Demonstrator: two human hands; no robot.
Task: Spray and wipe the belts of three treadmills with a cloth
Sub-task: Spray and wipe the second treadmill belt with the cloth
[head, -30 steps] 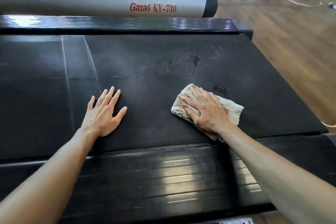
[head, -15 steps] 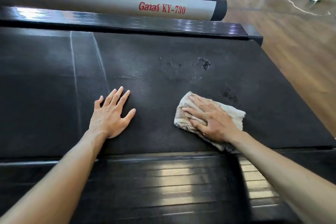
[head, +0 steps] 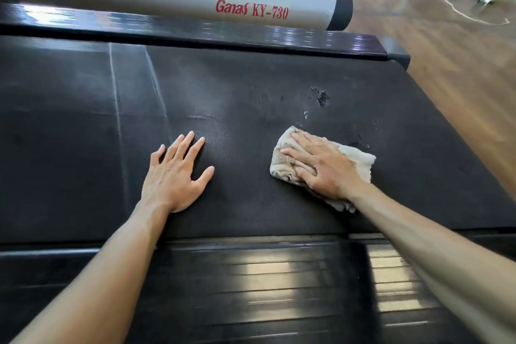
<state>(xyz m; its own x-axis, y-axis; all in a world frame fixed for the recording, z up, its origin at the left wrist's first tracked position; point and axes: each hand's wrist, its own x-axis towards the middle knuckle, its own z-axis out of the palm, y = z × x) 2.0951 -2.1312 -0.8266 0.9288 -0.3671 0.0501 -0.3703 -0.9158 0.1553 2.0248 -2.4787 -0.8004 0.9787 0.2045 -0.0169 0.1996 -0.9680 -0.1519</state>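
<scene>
I see the cloth [head: 360, 160] lying bunched on the black treadmill belt [head: 251, 86], pinned flat under my right hand [head: 321, 169]. That hand's fingers are stretched out straight across the cloth, pressing it down, not curled round it. The cloth pokes out beyond the fingertips, and past the wrist on the near side. Just beyond the right hand, wet spray marks [head: 322, 98] dot the belt. My left hand [head: 174, 173] rests palm-down on bare belt, well apart from the cloth, fingers spread and straight, holding nothing. 2 pale streaks [head: 117, 109] run across the belt to the left of that hand. Below both wrists sits the glossy ribbed side rail [head: 265, 282]. Past the hands, the far rail [head: 195, 33], then a grey tube marked "Ganas KY-730" [head: 173, 0]. Wooden floor [head: 446, 50] lies to the right.
</scene>
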